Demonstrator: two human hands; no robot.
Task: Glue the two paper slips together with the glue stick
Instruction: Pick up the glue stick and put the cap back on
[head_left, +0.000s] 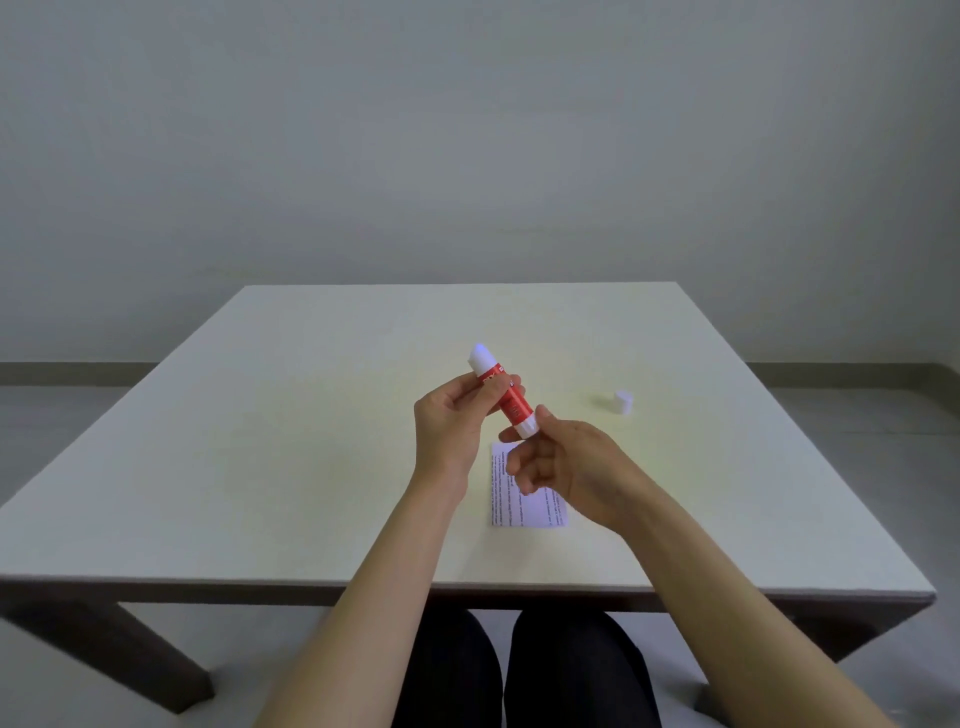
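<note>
Dark-trousered knees (519, 670) show at the bottom centre of the frame, under the near edge of the pale bench (260, 467). Mid-frame, the left hand (449, 431) grips the red glue stick (506, 395) around its barrel, its uncapped white tip tilted toward the upper left. Right hand (566, 467) fingers (543, 418) pinch its white base. Below the hands lies a printed paper slip (530, 512); a white cap (623, 402) stands to the right.

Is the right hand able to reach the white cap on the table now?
Probably yes, but not at once: the table between the right hand and the white cap is bare, yet its fingers hold the base of the glue stick.
</note>
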